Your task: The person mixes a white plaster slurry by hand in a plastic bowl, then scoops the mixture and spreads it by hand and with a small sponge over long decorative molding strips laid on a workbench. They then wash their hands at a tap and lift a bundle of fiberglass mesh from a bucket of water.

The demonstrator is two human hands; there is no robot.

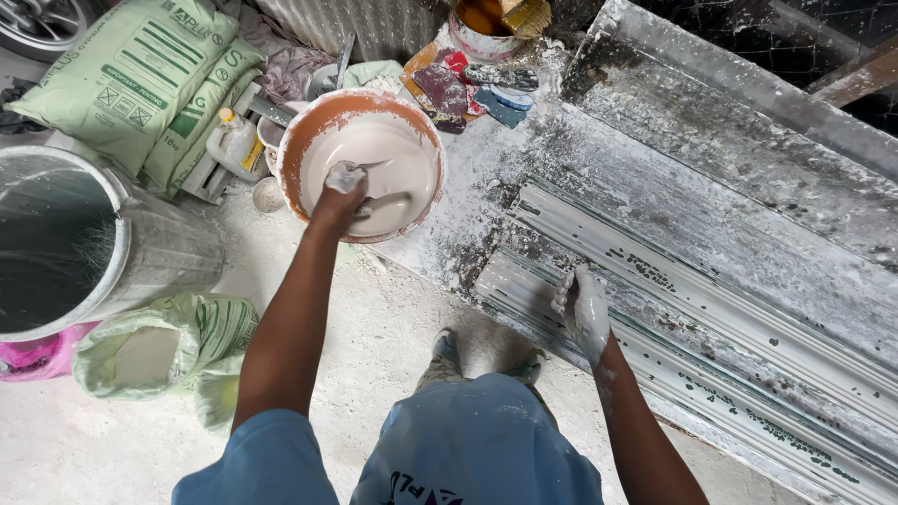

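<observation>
My right hand point(582, 309), fingers pressed together, lay on the long moulding point(711, 309) running near-right to far-left across the bench; my left hand point(339, 194) gripped a tool handle in the plaster bowl point(309, 126), far left.

Hidden and cut-off parts at the plaster bench

The left hand point(341, 192) dips into the orange bowl point(363, 165), its fingertips buried in the pale mix, so its grip cannot be told. The right hand point(582, 309) is caked white, its fingers hard to separate. The grey drum point(84, 243) and the pink container point(33, 355) run off the left edge. The ridged mould point(711, 318) runs off the right and bottom edges. The tin point(486, 23) is cropped at the top.
</observation>
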